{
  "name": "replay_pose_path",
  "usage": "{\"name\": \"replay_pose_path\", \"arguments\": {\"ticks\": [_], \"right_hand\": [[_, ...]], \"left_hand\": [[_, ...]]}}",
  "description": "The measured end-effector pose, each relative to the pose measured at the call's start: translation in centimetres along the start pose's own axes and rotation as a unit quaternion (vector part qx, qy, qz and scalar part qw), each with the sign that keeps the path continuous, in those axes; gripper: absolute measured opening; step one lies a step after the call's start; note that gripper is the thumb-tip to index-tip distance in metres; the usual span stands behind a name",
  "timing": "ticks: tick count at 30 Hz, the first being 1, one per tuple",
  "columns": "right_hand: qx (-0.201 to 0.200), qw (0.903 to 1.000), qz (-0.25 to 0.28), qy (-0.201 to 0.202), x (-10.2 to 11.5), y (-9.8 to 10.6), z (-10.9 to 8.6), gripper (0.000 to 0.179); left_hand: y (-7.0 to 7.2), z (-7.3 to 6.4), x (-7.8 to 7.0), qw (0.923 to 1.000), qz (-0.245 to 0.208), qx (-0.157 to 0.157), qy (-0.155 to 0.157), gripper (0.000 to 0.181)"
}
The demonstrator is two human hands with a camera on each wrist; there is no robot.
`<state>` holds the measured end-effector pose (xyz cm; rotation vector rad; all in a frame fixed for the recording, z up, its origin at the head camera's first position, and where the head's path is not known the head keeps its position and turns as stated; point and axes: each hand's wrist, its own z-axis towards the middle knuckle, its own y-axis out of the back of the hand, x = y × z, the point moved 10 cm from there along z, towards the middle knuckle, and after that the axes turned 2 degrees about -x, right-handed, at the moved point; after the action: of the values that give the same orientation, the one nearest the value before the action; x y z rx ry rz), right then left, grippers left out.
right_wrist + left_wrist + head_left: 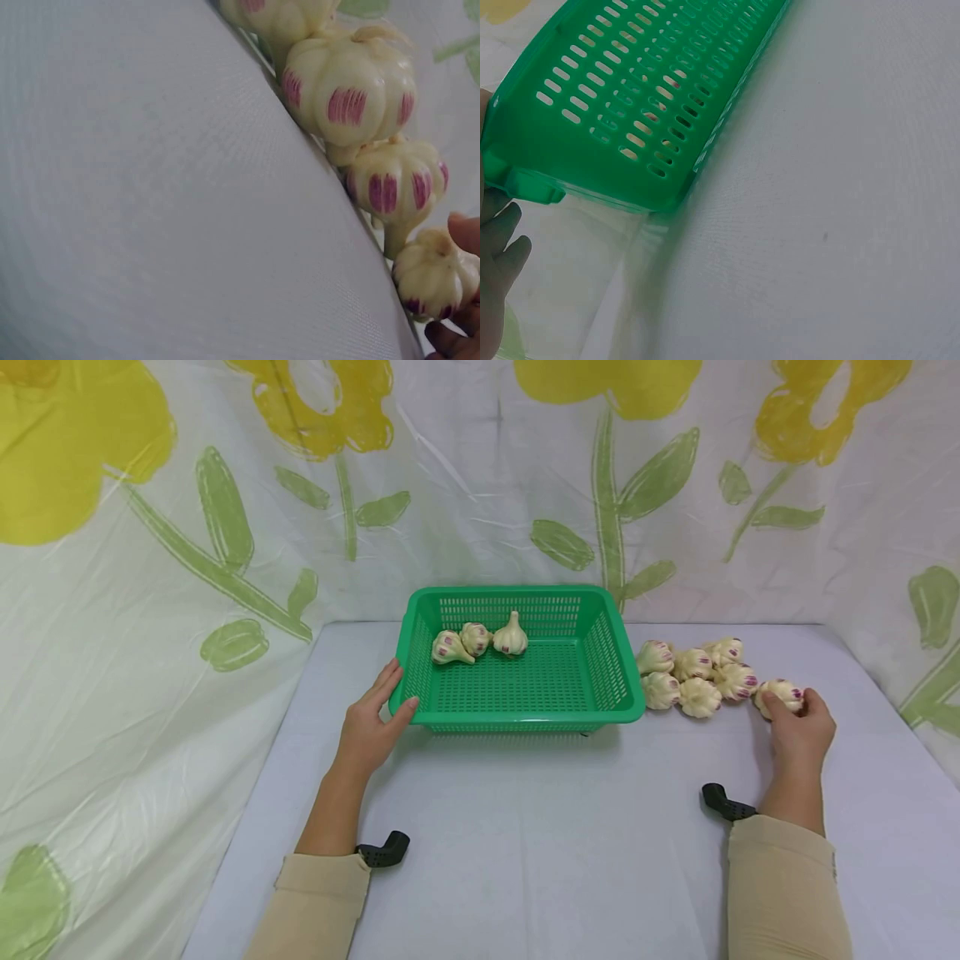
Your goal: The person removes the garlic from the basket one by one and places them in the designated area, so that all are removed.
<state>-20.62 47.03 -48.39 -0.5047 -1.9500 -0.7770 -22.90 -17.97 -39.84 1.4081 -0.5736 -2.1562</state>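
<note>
A green plastic basket [517, 717] with slotted sides stands on the table, three garlic bulbs [511, 636] inside at its left and back. My left hand [372, 718] rests against its left end, thumb spread toward the front corner. The left wrist view shows some of that hand's fingers [510, 259] just below the rim. Over on the right, my right hand [802, 727] pinches a garlic bulb [780, 697] between thumb and fingers. This bulb [435, 276] has purple streaks and sits at the near end of a row in the right wrist view.
Several more garlic bulbs [699, 697] lie bunched between the basket's right end and my right hand. A white cloth covers the table [525, 843]. Behind it hangs a white curtain [465, 510] with yellow flowers and green leaves.
</note>
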Motion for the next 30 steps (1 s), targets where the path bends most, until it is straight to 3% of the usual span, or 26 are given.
{"name": "replay_pose_path", "arguments": {"ticks": [17, 24, 30], "right_hand": [[-0.009, 0.9990, -0.035, 0.027, 1.7, 0.1, -0.7, 0.084], [-0.014, 0.9957, -0.053, 0.074, 4.4, -1.3, -2.4, 0.079], [0.011, 0.9894, -0.063, 0.131, 7.5, -3.1, -4.9, 0.077]], "left_hand": [[-0.1, 0.0, 0.2, 1.0000, -0.002, 0.002, 0.004, 0.060], [-0.1, 0.0, 0.2, 1.0000, 0.003, 0.002, 0.005, 0.061], [-0.1, 0.0, 0.2, 1.0000, 0.003, 0.005, 0.006, 0.061]]}}
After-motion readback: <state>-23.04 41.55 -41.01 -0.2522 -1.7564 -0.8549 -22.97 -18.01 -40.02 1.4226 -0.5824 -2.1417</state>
